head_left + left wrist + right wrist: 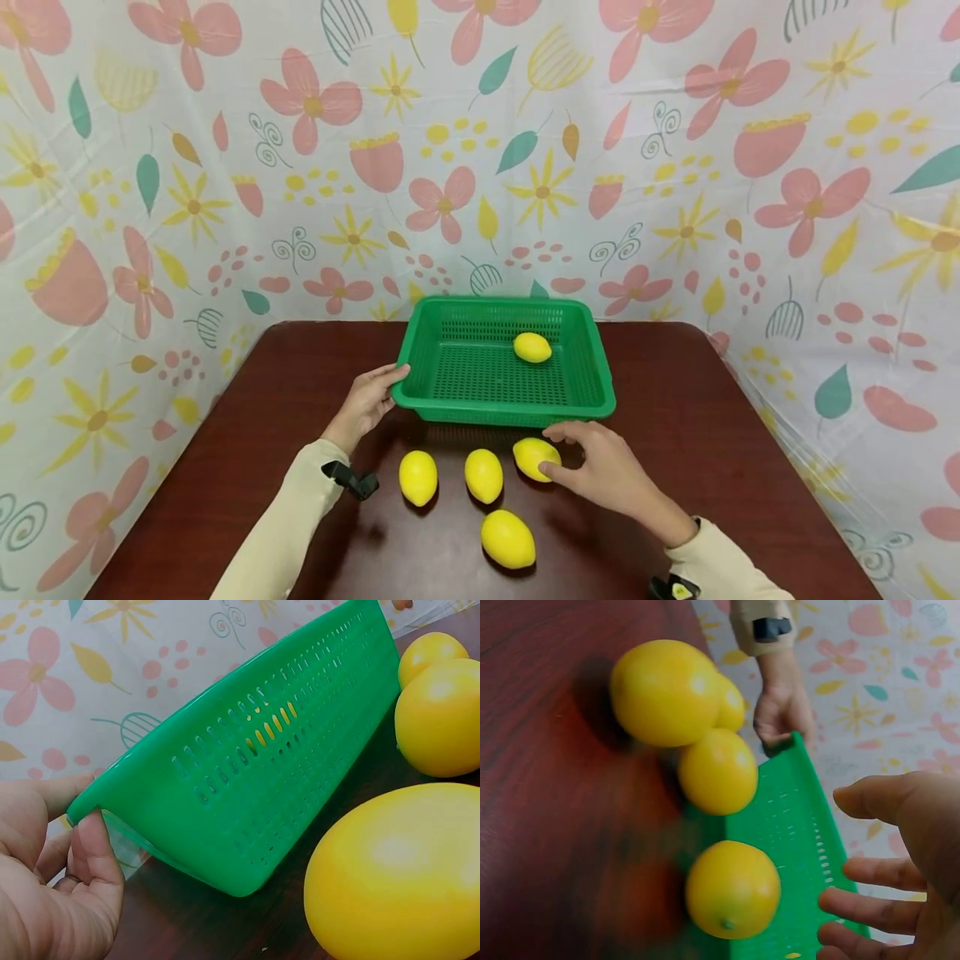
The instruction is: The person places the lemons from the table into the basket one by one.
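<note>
A green plastic basket (495,414) with slotted walls stands on the table, one lemon (532,347) lying inside it. My left hand (365,406) pinches the basket's left rim at the front corner between thumb and fingers, as the left wrist view also shows. In front of the basket lie several yellow lemons. My right hand (606,468) is beside the rightmost lemon (536,460), thumb and fingers spread around its right side. In the right wrist view these fingers (877,909) are apart from the nearest lemon (733,889) and hold nothing.
Two lemons, one left (417,478) and one in the middle (483,476), lie in a row; another lemon (508,539) is closer to me. The dark reddish-brown table (300,367) meets a flower-patterned cloth (465,225) behind and at both sides.
</note>
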A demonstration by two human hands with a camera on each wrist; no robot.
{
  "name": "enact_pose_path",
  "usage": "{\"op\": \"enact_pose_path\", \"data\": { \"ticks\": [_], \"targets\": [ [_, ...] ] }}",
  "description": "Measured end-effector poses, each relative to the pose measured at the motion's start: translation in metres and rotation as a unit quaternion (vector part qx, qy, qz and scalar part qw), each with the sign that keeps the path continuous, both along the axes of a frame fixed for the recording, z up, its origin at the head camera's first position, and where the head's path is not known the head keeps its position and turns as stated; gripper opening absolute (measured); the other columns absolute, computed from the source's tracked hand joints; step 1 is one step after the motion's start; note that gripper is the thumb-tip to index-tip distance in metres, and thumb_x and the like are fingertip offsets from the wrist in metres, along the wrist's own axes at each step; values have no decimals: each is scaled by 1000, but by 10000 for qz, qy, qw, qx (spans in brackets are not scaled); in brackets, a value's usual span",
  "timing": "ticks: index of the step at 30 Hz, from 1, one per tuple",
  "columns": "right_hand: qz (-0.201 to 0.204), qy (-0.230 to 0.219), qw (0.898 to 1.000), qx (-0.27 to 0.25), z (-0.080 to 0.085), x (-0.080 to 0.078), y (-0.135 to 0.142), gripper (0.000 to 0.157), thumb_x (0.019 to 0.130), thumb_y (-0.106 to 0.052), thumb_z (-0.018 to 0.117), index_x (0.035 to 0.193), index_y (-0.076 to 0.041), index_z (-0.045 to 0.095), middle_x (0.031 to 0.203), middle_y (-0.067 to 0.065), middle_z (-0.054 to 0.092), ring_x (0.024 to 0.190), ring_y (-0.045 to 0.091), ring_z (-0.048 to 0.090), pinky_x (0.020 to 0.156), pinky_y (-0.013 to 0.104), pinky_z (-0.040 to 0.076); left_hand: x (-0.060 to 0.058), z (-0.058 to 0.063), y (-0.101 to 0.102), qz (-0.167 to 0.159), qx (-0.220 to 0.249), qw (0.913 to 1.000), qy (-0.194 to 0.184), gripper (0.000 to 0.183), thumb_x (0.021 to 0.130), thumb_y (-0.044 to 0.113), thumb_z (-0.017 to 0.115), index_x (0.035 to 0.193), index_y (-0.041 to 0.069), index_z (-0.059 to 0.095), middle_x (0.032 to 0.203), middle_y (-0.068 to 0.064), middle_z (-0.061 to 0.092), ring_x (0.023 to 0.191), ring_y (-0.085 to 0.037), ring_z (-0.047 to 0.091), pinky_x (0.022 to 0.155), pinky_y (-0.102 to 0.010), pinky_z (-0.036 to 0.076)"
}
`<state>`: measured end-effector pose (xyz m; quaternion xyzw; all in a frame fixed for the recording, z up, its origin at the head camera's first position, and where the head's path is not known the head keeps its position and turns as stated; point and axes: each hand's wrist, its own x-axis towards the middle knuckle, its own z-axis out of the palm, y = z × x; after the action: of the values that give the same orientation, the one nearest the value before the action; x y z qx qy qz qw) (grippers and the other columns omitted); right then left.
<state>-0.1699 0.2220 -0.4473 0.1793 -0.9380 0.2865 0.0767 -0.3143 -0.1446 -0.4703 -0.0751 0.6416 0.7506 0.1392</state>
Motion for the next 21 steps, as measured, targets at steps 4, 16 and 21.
{"op": "enact_pose_path", "data": {
  "ticks": [4, 16, 21],
  "targets": [
    [-186, 96, 9997, 96, -14, 1, -6, 43, 83, -39, 86, 117, -15, 76, 114, -4, 72, 100, 20, 66, 81, 39, 55, 0, -1, 0, -36, 34, 10000, 15, 55, 101, 29, 69, 148, 6, 52, 99, 3, 66, 77, -9, 56, 77, -26, 46],
    [-567, 277, 9969, 474, -37, -4, -15, 55, 78, -47, 88, 120, -15, 75, 118, 2, 72, 103, 24, 65, 73, 42, 56, 0, -2, 1, -20, 45, 10000, 47, 55, 101, 28, 69, 148, 6, 52, 100, 2, 65, 78, -9, 56, 74, -24, 47],
    [-614, 255, 9962, 564, -41, -7, -14, 58, 77, -49, 88, 122, -15, 74, 121, 4, 71, 105, 26, 65, 74, 44, 57, 1, -1, 1, -33, 81, 9999, 52, 54, 101, 28, 68, 147, 5, 52, 97, 3, 66, 76, -8, 57, 72, -23, 48]
  ]
}}
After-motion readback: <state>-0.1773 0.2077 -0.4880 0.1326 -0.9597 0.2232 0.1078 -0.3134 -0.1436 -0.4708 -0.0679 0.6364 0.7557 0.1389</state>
